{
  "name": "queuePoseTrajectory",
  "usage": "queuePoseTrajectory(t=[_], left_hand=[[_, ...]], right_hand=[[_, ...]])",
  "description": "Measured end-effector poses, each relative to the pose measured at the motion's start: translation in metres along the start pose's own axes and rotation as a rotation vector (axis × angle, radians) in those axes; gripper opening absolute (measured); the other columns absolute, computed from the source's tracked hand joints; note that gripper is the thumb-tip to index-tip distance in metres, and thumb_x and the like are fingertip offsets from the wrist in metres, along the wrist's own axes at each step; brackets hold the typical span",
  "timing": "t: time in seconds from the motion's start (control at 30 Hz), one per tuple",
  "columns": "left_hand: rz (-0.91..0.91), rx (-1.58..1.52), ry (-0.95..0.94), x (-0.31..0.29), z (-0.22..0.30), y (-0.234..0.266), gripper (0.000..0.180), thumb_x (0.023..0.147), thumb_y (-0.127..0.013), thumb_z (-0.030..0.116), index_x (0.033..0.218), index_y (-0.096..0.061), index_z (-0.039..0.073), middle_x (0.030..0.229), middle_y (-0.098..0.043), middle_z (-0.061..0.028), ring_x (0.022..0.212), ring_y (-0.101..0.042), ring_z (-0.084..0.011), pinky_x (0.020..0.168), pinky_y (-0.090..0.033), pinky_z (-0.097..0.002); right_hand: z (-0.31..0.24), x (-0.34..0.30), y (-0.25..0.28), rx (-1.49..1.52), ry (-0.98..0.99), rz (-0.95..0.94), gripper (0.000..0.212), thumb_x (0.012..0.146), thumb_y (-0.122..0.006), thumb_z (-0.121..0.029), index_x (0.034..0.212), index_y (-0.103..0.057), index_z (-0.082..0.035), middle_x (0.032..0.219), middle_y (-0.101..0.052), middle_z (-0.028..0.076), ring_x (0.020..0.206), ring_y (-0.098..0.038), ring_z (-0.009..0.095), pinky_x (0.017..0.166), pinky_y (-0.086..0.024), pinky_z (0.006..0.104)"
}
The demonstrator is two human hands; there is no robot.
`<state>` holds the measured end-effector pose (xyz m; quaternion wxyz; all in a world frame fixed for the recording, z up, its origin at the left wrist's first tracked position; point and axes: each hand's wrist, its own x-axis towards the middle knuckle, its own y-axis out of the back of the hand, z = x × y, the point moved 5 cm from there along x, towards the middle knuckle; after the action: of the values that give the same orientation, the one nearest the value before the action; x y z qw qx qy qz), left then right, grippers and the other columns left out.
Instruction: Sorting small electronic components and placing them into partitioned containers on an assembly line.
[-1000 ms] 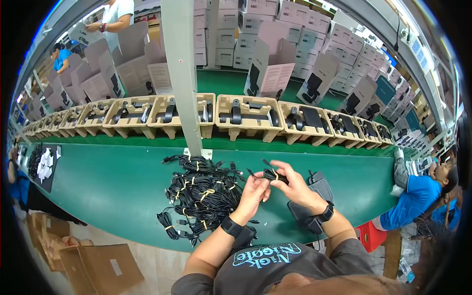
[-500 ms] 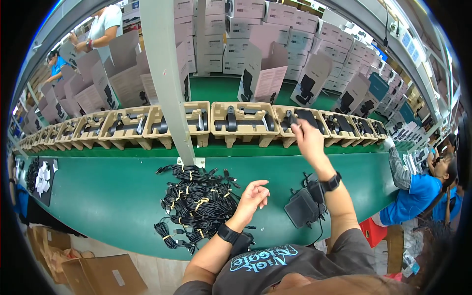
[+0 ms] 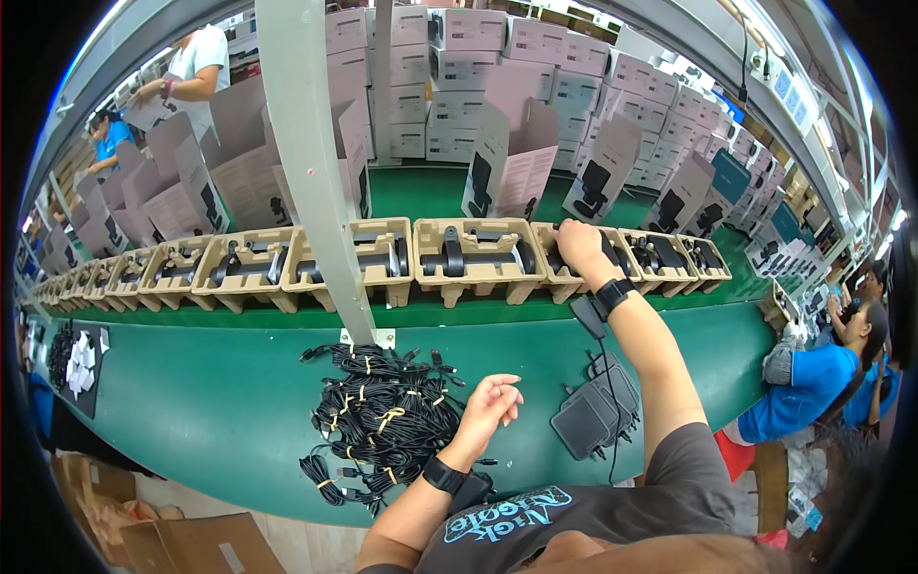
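Observation:
My right hand (image 3: 581, 251) reaches over a tan moulded-pulp tray (image 3: 566, 285) right of centre. Its fingers are bent down together at the tray's far edge, beside black parts. The fingertips are hidden, so I cannot make out what they grip. Palm up and loosely curled, my left hand (image 3: 491, 409) hovers above the green bench, fingers apart and holding nothing. Close on its left lies a heap of black cables (image 3: 382, 421) tied with pale bands. Dark flat square pieces (image 3: 593, 411) are stacked below my right forearm. Dark bands circle both wrists; a black box (image 3: 588, 317) with a cord hangs at the right one.
A long row of similar trays (image 3: 473, 282) with black parts runs across the bench (image 3: 210, 383). A grey post (image 3: 311, 163) rises in front of it. Open printed cartons (image 3: 516, 153) stand behind, before stacked white boxes (image 3: 469, 77). A co-worker in blue (image 3: 813, 373) is at the right.
My right hand has lowered into the tray, its fingers now hidden. My left hand has barely moved. At the row's right end, the co-worker's gloved hand has drawn a tray away. The view has tilted slightly.

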<state>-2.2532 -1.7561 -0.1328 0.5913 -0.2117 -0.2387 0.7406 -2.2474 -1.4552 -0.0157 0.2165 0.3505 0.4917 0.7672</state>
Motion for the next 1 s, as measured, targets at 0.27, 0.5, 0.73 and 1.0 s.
queuePoseTrajectory(t=[0.27,0.5,0.73,1.0], left_hand=[[0.004,0.018,-0.016,-0.002,0.001,0.011,0.022,0.088,-0.049,0.016,0.106,-0.047,0.004,0.081,-0.055,-0.0032,0.064,-0.05,-0.0072,0.054,-0.039,-0.0187],[0.034,0.031,-0.011,-0.005,0.002,0.022,0.021,0.088,-0.05,0.016,0.104,-0.048,0.004,0.079,-0.056,-0.0032,0.062,-0.05,-0.0071,0.054,-0.039,-0.0191],[0.043,0.044,-0.012,-0.006,0.005,0.028,0.02,0.087,-0.05,0.015,0.104,-0.048,0.004,0.079,-0.056,-0.0032,0.062,-0.05,-0.0071,0.054,-0.039,-0.0189],[0.04,0.037,-0.007,-0.01,0.005,0.037,0.021,0.087,-0.051,0.015,0.104,-0.048,0.003,0.079,-0.056,-0.0032,0.063,-0.05,-0.0071,0.054,-0.039,-0.0188]], right_hand=[[-0.018,0.004,-0.016,0.224,-0.108,-0.082,0.05,0.087,-0.039,-0.041,0.08,-0.062,0.004,0.082,-0.061,0.022,0.079,-0.06,0.035,0.071,-0.048,0.0411],[-0.01,-0.002,0.012,0.459,-0.253,-0.193,0.045,0.085,-0.04,-0.036,0.086,-0.062,0.003,0.089,-0.059,0.024,0.089,-0.056,0.037,0.079,-0.045,0.0422],[0.005,0.002,-0.006,0.108,-0.247,-0.096,0.034,0.084,-0.044,-0.029,0.077,-0.064,-0.002,0.079,-0.063,0.018,0.078,-0.062,0.031,0.068,-0.05,0.0387],[-0.007,0.002,0.017,-0.178,-0.188,-0.014,0.014,0.075,-0.053,-0.014,0.074,-0.066,-0.008,0.077,-0.065,0.009,0.074,-0.064,0.022,0.06,-0.051,0.031]])
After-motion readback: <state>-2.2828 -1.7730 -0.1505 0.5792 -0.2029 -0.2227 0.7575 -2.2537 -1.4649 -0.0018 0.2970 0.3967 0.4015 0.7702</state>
